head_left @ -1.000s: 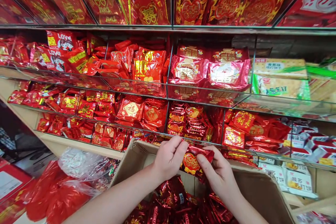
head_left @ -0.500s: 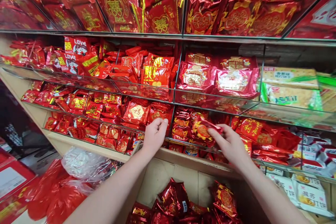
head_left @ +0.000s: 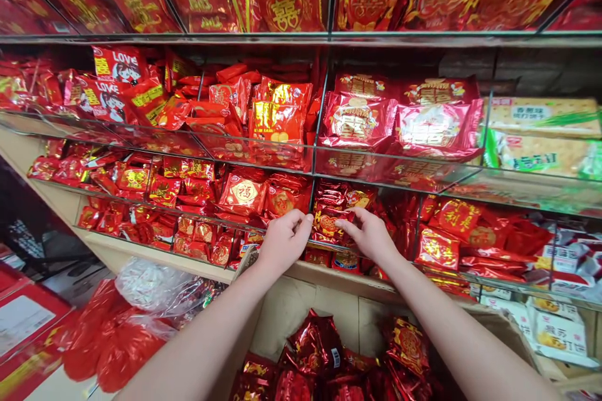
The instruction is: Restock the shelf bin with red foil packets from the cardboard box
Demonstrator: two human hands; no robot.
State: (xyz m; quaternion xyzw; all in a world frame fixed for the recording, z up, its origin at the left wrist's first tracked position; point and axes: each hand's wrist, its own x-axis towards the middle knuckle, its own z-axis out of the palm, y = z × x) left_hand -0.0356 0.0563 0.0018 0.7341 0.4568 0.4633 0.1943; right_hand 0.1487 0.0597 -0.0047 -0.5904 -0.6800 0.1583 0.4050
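Observation:
My left hand [head_left: 288, 238] is closed, thumb against curled fingers, at the front edge of a low shelf compartment; anything inside it is hidden. My right hand [head_left: 369, 235] pinches the right side of a small red packet [head_left: 330, 224] with a gold-edged heart print. That packet lies at the front of the compartment, between my two hands, with more red packets stacked behind it. Below my hands is an open cardboard box [head_left: 305, 293] holding several shiny dark red packets [head_left: 316, 344].
Shelves with clear dividers [head_left: 263, 161] hold red packets all around. Green and white cracker packs [head_left: 540, 131] are at the right. White packs [head_left: 562, 335] sit at the lower right. Red plastic bags [head_left: 110, 338] and a clear bag [head_left: 150, 282] lie at the lower left.
My right hand has moved left with the red packet, which now lies at the compartment's front left beside my left hand. The view has shifted slightly, bringing the upper shelves higher.

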